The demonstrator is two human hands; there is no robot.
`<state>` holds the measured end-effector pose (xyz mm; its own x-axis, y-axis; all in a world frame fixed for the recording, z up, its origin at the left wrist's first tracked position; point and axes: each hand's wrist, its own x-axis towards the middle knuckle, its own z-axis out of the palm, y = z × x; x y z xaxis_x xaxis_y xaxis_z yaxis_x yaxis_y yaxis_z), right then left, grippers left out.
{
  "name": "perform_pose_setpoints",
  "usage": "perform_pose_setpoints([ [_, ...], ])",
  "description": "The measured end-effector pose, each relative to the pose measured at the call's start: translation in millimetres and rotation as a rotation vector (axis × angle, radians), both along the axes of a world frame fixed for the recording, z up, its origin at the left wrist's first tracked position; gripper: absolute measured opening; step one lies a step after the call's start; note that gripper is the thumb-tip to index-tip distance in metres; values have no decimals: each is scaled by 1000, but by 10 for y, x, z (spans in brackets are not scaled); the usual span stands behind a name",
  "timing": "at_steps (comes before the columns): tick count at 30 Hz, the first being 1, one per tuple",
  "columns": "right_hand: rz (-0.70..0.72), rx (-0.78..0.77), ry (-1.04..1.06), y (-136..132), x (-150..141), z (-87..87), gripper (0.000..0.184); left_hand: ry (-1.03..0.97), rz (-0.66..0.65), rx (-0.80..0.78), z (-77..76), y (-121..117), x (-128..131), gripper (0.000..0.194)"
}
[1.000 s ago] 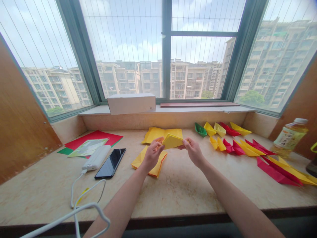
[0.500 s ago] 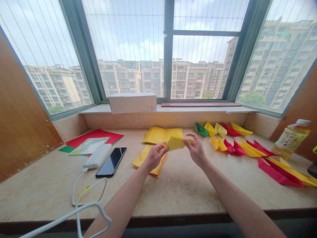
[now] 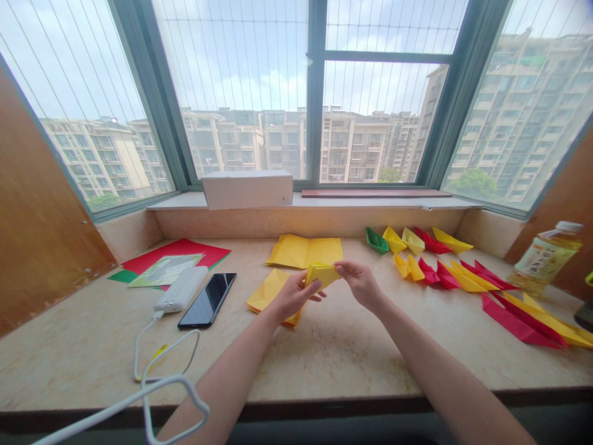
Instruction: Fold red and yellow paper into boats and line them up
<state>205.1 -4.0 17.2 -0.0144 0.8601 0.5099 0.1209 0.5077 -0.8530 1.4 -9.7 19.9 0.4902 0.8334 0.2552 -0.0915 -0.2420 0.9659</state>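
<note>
A small folded piece of yellow paper (image 3: pixel 323 274) is held above the stone counter. My left hand (image 3: pixel 296 293) grips its left side, thumb in front and fingers behind. At the paper's right corner, the thumb and fingers of my right hand (image 3: pixel 359 281) pinch the edge. Beneath my left hand lies a stack of creased yellow-orange paper (image 3: pixel 267 293), partly hidden by the hand. Another yellow sheet (image 3: pixel 304 251), with a crease down its middle, rests farther back against the counter's rear.
Folded paper boats (image 3: pixel 456 276) in red, yellow and green stand at right, near a drink bottle (image 3: pixel 544 259). At left are coloured sheets (image 3: pixel 176 254), a white power bank (image 3: pixel 181 288) with a cable (image 3: pixel 138 346), and a phone (image 3: pixel 208 301). A white box (image 3: pixel 248 190) sits on the sill.
My right hand has turned, its fingers closing into a pinch on the paper's right corner. My left hand has shifted slightly right, and the folded paper now looks narrower and more upright.
</note>
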Motion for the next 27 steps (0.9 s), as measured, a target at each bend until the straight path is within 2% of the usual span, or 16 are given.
perform_pose_setpoints([
  [3, 25, -7, -15, -38, -39, 17, 32, 0, 20, -53, -25, -2, 27, 46],
  [7, 39, -53, 47, -86, -76, 67, 42, -40, 84, -8, -29, 11, 43, 44],
  [10, 101, -100, 118, -101, -92, 91, 52, -68, 117, 30, -19, -4, 62, 42],
  [12, 136, -108, 165, -94, -100, 85, 45, -78, 119, 30, -5, -25, 74, 42],
  [16, 111, -77, 217, -55, -94, 51, 32, -63, 39, -37, 35, -64, 74, 48],
  [21, 81, -73, 380, -24, -28, 84, 32, 17, -133, -146, 7, -59, 46, 56],
  [23, 107, -96, 397, -33, -8, 113, 35, 39, -131, -134, -31, -39, 42, 54],
  [27, 243, -151, 305, -59, -20, 115, 38, 86, -87, -82, -76, 5, 34, 51],
])
